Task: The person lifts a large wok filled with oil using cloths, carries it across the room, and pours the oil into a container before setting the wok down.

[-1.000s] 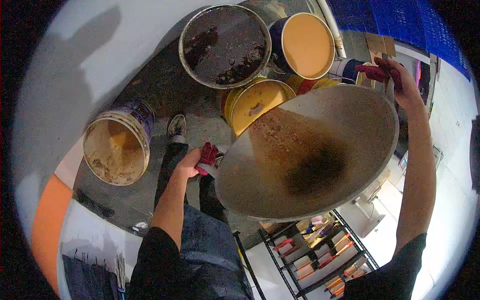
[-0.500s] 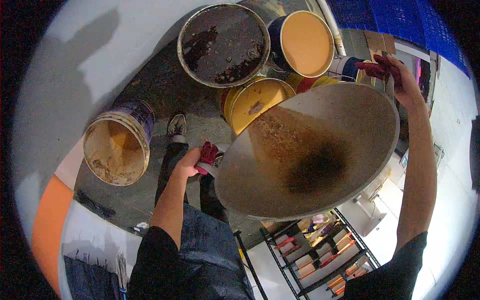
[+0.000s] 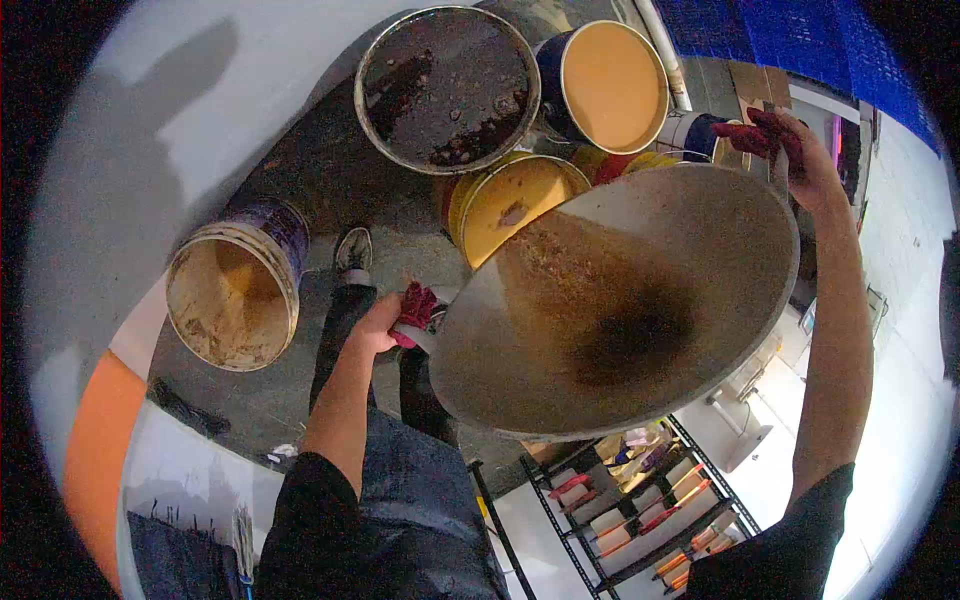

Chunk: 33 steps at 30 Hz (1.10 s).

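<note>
view: in the head view, the wide pan (image 3: 610, 290) is lifted in front of the body, between both hands.
left hand (image 3: 382, 325): it is closed around one handle, with dark red cloth (image 3: 417, 305) in the grip.
right hand (image 3: 808, 165): it pinches the opposite handle, also with dark red cloth; the exact finger position i cannot tell.
pan direction: it is tilted, the hollow side faces the camera; its long axis, as seen, rises from left hand to right hand.
brown residue (image 3: 545, 260): it spreads from the dark middle toward the rim by the yellow bucket (image 3: 457, 215); if they touch, i cannot tell.
stained pail (image 3: 210, 322): left of the left hand, well apart.
</note>
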Tool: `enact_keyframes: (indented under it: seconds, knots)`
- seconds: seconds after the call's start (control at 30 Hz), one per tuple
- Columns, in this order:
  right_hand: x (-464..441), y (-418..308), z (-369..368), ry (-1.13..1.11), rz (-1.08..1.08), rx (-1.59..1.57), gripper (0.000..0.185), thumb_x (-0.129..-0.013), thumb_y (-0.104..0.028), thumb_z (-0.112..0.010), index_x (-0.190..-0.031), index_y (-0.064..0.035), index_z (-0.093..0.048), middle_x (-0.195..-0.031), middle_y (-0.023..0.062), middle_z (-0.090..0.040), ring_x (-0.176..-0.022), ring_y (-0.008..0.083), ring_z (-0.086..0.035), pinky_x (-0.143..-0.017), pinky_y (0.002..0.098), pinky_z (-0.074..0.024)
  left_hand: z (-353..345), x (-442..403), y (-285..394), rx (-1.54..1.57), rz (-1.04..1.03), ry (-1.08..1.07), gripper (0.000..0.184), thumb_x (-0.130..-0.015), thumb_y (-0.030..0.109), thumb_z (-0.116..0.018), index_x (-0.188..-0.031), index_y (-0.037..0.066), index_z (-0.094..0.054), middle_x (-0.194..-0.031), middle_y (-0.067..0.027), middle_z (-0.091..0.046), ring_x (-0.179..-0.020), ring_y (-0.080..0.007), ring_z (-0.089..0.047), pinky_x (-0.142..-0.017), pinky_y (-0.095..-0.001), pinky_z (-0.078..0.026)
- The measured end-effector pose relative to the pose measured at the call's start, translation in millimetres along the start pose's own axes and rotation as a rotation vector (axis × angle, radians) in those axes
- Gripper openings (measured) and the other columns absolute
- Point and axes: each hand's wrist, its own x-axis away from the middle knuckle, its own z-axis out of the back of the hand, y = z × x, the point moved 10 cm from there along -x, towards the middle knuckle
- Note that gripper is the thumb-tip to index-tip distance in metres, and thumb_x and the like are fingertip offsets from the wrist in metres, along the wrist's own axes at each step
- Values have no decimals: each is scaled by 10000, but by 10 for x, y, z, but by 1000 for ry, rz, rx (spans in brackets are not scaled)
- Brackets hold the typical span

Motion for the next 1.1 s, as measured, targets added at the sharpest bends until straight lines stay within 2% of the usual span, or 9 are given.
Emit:
enact_keyframes:
  seconds: [0.17, 0.27, 0.43, 0.5, 0.57, 0.7, 0.9, 0.97, 1.1]
  knots:
    - [-89, 13, 201, 88, 45, 53, 297, -924, -254, -522, -1085, -27, -625, -1130, 81, -648, -1035, 184, -594, -960, 297, -406, -149, 186, 379, -302, -213, 40, 201, -914, 260, -475, -940, 133, -629, -875, -34, -649, -720, -193, -614, -602, -378, -477]
    - [-83, 28, 97, 10, -2, -9, 287, -923, -249, -527, -1080, -32, -629, -1128, 79, -649, -1034, 181, -594, -960, 293, -402, -234, 320, 522, -157, 5, 151, 211, -915, 264, -468, -933, 128, -629, -878, -37, -650, -715, -194, -613, -603, -394, -476]
    - [-123, -3, 165, 54, 53, 53, 300, -920, -266, -532, -1085, -35, -627, -1122, 75, -652, -1036, 180, -595, -957, 289, -403, -175, 176, 468, -241, -273, 16, 204, -908, 259, -475, -927, 125, -628, -880, -42, -652, -697, -199, -609, -594, -403, -474]
    - [-98, -36, 76, 46, 62, 58, 323, -932, -263, -519, -1109, -4, -597, -1111, 103, -645, -1013, 209, -611, -925, 308, -447, -145, 141, 99, 252, 124, 62, 199, -906, 254, -479, -933, 123, -626, -883, -41, -653, -699, -198, -609, -596, -406, -476]
    - [-102, -34, 120, 104, 61, 41, 367, -955, -250, -492, -1154, 55, -539, -1101, 160, -629, -972, 271, -641, -864, 346, -533, -142, 181, 203, 79, 78, 102, 196, -908, 251, -478, -931, 125, -626, -869, -34, -650, -693, -191, -607, -587, -396, -475]
    - [-60, -28, 27, 108, 17, 10, 374, -951, -254, -502, -1157, 57, -534, -1111, 160, -625, -970, 276, -643, -867, 346, -532, -237, 235, 184, 386, 206, 139, 197, -914, 252, -473, -924, 130, -627, -845, -18, -644, -684, -174, -602, -569, -366, -475]
    - [-6, -29, 42, 130, 63, -27, 377, -946, -244, -505, -1169, 59, -534, -1140, 172, -615, -978, 285, -639, -880, 353, -520, -241, 201, 140, 379, 214, 75, 219, -925, 268, -454, -931, 126, -620, -839, -16, -643, -681, -167, -603, -568, -352, -483]
    - [-29, 51, 174, 110, 48, -53, 386, -951, -244, -491, -1187, 60, -527, -1149, 175, -612, -989, 286, -634, -891, 355, -509, -200, 148, 172, 150, 41, 54, 230, -924, 277, -449, -936, 123, -620, -856, -18, -644, -692, -175, -604, -563, -357, -481]
    - [163, 183, 216, 81, 26, 6, 404, -964, -258, -458, -1205, 59, -524, -1163, 170, -608, -1006, 275, -628, -911, 349, -487, -203, 241, 42, 323, 260, 219, 254, -924, 288, -436, -954, 115, -620, -901, -25, -644, -721, -200, -605, -560, -369, -477]
